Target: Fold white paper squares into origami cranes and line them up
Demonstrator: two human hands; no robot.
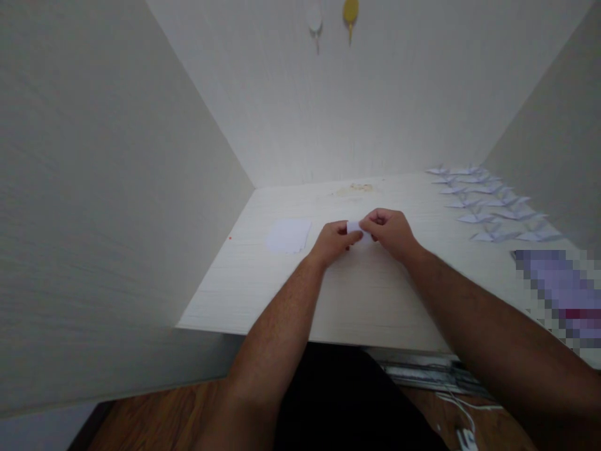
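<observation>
Between my two hands is a small folded piece of white paper (354, 228), held just above the white table. My left hand (334, 241) pinches its left side, thumb on top. At its right side, the thumb and fingers of my right hand (385, 228) are closed on the paper's edge. Fingers cover much of the paper, so its exact folds cannot be made out. To the left of my hands lies a stack of white paper sheets (288, 235). Rows of folded white paper cranes (488, 194) stand at the right back of the table.
The white table (225, 307) is walled in on the left, back and right. A pixelated flat purple item (558, 282) lies at the right. Two hooks, one yellow (350, 11), hang on the back wall. White cables (462, 407) run over the wooden floor below.
</observation>
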